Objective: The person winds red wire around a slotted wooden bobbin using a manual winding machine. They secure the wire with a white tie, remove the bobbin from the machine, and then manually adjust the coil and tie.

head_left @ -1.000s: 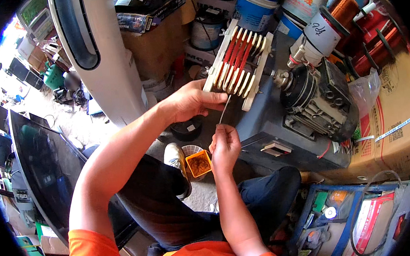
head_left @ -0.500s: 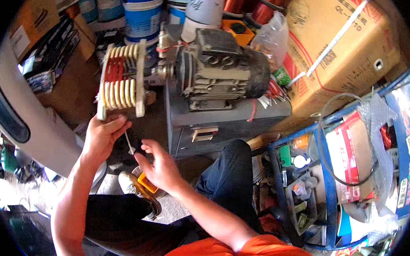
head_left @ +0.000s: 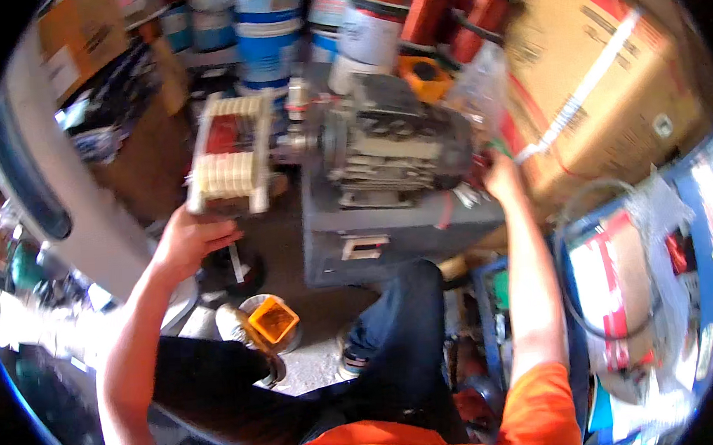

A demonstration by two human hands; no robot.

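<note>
A winding former (head_left: 259, 159) with pale ribbed sides and a dark red wire coil (head_left: 225, 137) is mounted left of a grey electric motor (head_left: 389, 150). My left hand (head_left: 191, 244) is closed just under the former's lower edge, its fingers pinched together. From those fingers hangs a thin white strip (head_left: 236, 262). Stretched out to the right, my right hand (head_left: 502, 177) is at a small pile of red and white strips (head_left: 477, 191) by the motor's right end. Its fingers are blurred and partly hidden, so its grip does not show.
The motor rests on a grey metal cabinet (head_left: 321, 250). Paint buckets (head_left: 268, 47) and red wire spools (head_left: 425, 15) stand behind, with a large cardboard box (head_left: 604, 98) at right. On the floor is an orange square container (head_left: 274, 319). A blue rack (head_left: 572, 290) holds assorted goods.
My right hand has left the white strip below the former and swung right, past the motor, to the pile of strips. My left hand stays under the former. The view has shifted slightly.
</note>
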